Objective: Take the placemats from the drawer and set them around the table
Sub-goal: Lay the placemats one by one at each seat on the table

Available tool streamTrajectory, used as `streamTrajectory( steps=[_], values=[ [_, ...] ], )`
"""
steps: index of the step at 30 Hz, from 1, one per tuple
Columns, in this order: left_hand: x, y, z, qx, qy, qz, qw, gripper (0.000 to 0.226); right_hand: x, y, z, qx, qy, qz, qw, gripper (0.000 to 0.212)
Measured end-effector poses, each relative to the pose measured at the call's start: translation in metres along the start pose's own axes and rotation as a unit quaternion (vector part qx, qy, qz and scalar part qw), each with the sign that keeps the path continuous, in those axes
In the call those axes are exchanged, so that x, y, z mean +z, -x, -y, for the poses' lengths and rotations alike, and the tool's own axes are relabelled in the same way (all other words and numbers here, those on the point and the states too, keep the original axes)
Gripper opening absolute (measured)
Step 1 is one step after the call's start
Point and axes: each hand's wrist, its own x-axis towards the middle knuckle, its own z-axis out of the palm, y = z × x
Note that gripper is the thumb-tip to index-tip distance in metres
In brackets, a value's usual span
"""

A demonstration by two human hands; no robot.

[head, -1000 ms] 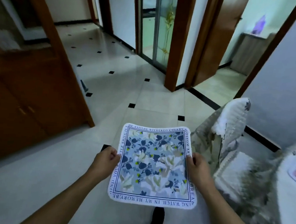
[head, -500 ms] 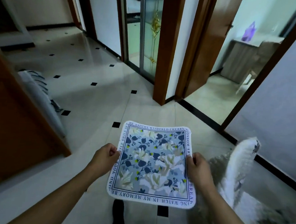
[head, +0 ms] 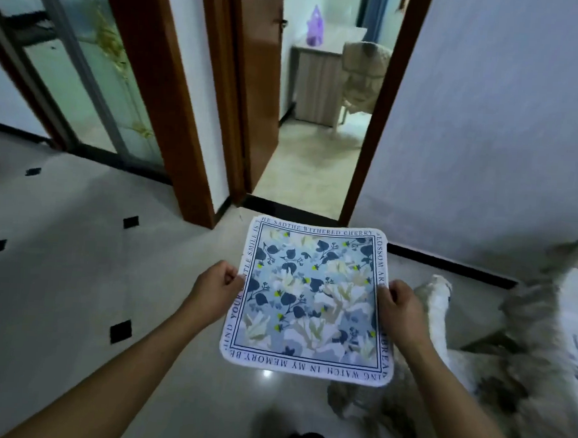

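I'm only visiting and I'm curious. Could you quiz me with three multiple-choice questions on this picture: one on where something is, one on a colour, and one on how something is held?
1. Where is the placemat?
A. Lying flat on the floor
B. In the air above the tiled floor
C. Inside a drawer

2. What colour are the diamond insets in the floor?
A. Black
B. Red
C. Gold

3. How is the placemat held?
A. By one hand only
B. Rolled up under an arm
C. By the left hand and the right hand, one at each side edge

Answers:
1 B: both hands hold it spread out over the floor.
2 A: the insets are black against the pale tile.
3 C: each hand grips one side border.
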Motion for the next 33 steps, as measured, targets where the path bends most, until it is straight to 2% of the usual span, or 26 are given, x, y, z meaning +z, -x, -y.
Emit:
streamTrajectory(
  steps=[5,13,22,27,33],
  values=[
    [0.037,-0.116,-0.05,0.035,0.012,0.047,0.998,0.022,-0.005,-0.093,-0.011,0.038,-0.028,-0.064,0.997,0.033],
    [0.086,-0.275,-0.149,0.052,-0.001,0.076,0.996,0.023,-0.031,-0.266,-0.011,0.066,-0.143,-0.063,0.985,0.021],
    [0.195,-0.427,-0.265,0.111,0.006,0.188,0.976,0.024,-0.096,-0.389,-0.049,0.14,-0.14,-0.155,0.968,0.026],
    [0.276,-0.519,-0.339,0.171,0.009,0.262,0.95,0.022,-0.125,-0.449,-0.071,0.199,-0.148,-0.249,0.936,0.023],
    [0.377,-0.584,-0.456,0.252,-0.011,0.365,0.896,0.02,-0.172,-0.481,-0.09,0.293,-0.129,-0.371,0.872,0.029]
  ],
)
